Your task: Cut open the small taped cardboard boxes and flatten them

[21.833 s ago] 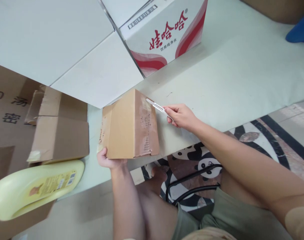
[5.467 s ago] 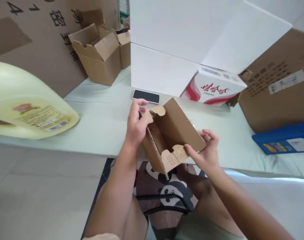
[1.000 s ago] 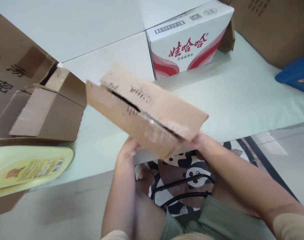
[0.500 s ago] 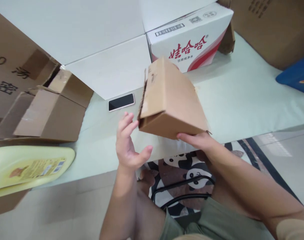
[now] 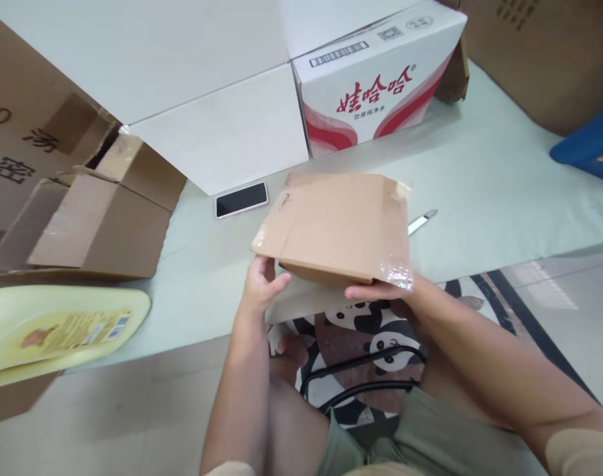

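Note:
A small brown cardboard box (image 5: 331,221) is held just above the table's front edge, with clear tape along its right side. My right hand (image 5: 381,291) grips it at the near right corner, the thumb along the near edge and the other fingers hidden. At the near left corner, my left hand (image 5: 264,284) supports the box, its fingers partly hidden underneath and its thumb standing off the cardboard. Right of the box, a slim silver knife or cutter (image 5: 422,222) lies partly covered. Behind and to the left lies a phone (image 5: 241,200) with a dark screen.
A white carton with red lettering (image 5: 371,99) and plain white boxes (image 5: 222,145) line the back of the pale green table (image 5: 504,198). Brown cartons (image 5: 98,218) and a yellow plastic container (image 5: 73,324) stand left. A blue object (image 5: 589,149) is far right.
The box has turned and tilted lower, showing a broad taped face. My left hand has come from beside the box to its near left corner. The silver tool has come into sight.

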A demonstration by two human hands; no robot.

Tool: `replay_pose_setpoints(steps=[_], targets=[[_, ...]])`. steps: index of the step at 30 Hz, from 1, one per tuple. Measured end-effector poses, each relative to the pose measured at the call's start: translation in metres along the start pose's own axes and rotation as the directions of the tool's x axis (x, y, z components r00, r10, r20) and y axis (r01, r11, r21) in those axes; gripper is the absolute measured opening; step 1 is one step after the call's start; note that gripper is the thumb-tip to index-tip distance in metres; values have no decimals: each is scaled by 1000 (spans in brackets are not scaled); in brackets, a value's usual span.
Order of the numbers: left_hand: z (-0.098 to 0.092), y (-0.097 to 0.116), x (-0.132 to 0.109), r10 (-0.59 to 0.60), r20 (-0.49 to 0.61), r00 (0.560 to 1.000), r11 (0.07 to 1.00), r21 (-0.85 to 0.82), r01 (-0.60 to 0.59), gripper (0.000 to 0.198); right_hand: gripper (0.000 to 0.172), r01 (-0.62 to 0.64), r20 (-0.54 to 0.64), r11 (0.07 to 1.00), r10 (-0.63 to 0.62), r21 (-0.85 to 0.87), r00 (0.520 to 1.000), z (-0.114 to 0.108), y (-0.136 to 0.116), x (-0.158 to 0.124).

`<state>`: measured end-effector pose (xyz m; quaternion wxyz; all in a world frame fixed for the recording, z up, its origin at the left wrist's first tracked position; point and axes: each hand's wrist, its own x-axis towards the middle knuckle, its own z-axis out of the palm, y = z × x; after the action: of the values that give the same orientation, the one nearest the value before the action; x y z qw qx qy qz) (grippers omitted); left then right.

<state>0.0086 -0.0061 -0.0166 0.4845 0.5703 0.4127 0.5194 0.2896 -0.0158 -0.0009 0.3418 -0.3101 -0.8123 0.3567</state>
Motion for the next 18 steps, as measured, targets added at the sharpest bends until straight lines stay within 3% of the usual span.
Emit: replay_pose_setpoints(steps=[2,4,6,7,9,11,13,15,18], targets=[[-1,0,-1,-54,38,998,998,-14,54,68,38,70,38,995,-73,77,997,-3,-1,1],[0,3,-4,-121,101,987,988,106,111,69,31,142,83,981,-153,131,985,-3,-2,3],[3,7,-8,-156,87,984,961,242,131,68,28,143,100,976,-161,165,982,-1,-1,5],[4,8,-9,-157,56,986,947,292,135,68,31,93,71,980,-107,178,992,1,0,6],[5,10,-9,-141,-34,989,925,351,144,70,44,-104,-94,973,125,205,988,4,4,7],[4,10,-6,-124,-131,984,918,360,163,72,57,-314,-313,915,385,255,868,5,8,7],[4,10,-1,-110,-190,976,919,354,172,73,53,-420,-431,845,532,331,729,3,13,7],[3,13,2,-92,-209,974,920,356,163,72,47,-430,-426,794,599,430,678,-1,16,6],[1,20,1,-81,-208,975,917,369,155,67,49,-425,-333,737,638,526,695,-5,17,6]])
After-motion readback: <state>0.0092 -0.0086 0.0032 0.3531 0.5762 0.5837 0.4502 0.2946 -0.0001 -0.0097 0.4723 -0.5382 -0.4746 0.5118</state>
